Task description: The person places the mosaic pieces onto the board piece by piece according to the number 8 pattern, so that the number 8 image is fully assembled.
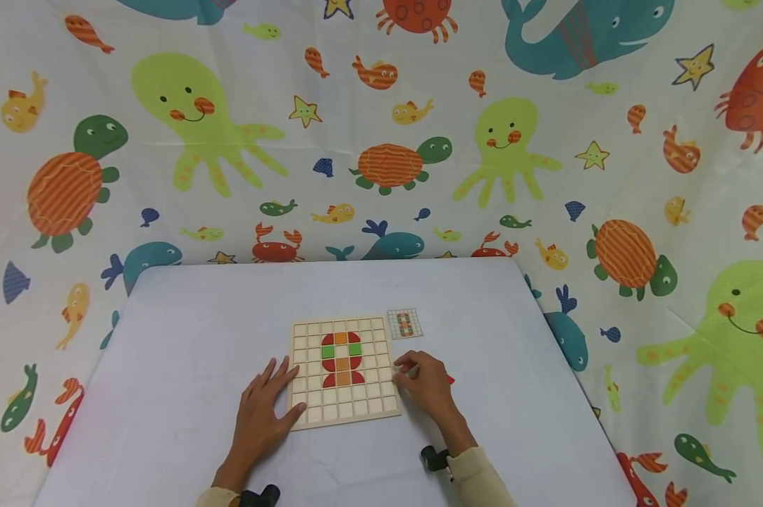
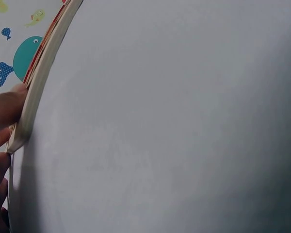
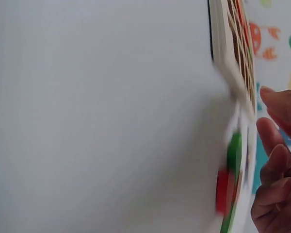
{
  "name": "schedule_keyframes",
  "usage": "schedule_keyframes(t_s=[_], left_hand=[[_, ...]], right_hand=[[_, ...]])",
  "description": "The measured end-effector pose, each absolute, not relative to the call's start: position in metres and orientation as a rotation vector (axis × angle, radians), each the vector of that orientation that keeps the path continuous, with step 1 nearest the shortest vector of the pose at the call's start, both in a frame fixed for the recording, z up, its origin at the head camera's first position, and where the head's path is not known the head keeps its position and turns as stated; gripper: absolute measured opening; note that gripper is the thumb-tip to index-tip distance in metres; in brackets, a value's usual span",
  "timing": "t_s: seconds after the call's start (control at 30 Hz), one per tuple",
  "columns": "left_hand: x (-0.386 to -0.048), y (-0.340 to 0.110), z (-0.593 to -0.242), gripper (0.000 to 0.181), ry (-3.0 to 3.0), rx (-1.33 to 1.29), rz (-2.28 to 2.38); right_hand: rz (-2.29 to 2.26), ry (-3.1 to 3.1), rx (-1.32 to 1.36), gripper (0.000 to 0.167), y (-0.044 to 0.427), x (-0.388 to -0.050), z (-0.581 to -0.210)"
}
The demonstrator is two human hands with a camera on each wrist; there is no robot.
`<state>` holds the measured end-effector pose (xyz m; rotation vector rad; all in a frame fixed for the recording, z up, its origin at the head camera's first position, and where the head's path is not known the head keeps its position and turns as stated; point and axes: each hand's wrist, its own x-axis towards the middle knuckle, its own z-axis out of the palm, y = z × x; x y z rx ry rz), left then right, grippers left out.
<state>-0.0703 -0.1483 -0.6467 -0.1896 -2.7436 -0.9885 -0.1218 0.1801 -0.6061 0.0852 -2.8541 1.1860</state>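
"Anything printed on that pattern card (image 1: 405,324)?"

"A small gridded figure, with orange and red in it. Any finer print is too small to make out. The card lies on the white surface (image 1: 197,338), just beside the far right corner of the wooden grid board (image 1: 373,392)."

"And where's the board from the hands?"

"Between them. The left hand (image 1: 261,412) is unclenched, fingers spread, touching the left side, with its thumb over the rim near the near left corner."

"The right hand (image 1: 427,380)?"

"Just beside the right edge, fingers bent, thumb and forefinger close together. I can't tell whether they pinch anything."

"What sits in the grid?"

"Red, orange and green tiles (image 1: 342,364), forming an upright figure around the middle, narrower in places."

"Any loose ones?"

"A red block (image 1: 451,380) right of the right hand, partly hidden by it. The right wrist view, though blurred, shows a green block (image 3: 234,150) next to it."
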Motion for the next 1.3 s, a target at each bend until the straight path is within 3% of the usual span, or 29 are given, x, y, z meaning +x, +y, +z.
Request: schedule_keyframes(t_s=[0.47,1.07,1.3], left_hand=[[-0.07,-0.147,-0.648,0.072,-2.746,-0.182,-0.983],[-0.07,-0.149,-0.649,0.073,-2.757,-0.184,-0.985],[-0.07,-0.148,-0.649,0.072,-2.739,-0.19,-0.977]], right_hand=[[0.99,-2.969,-0.319,0.026,0.251,-0.112,-0.602],[0.952,-3.007,-0.246,0.025,0.249,-0.115,-0.607],[1.157,-2.921,-0.238,0.021,0.252,-0.117,-0.608]])
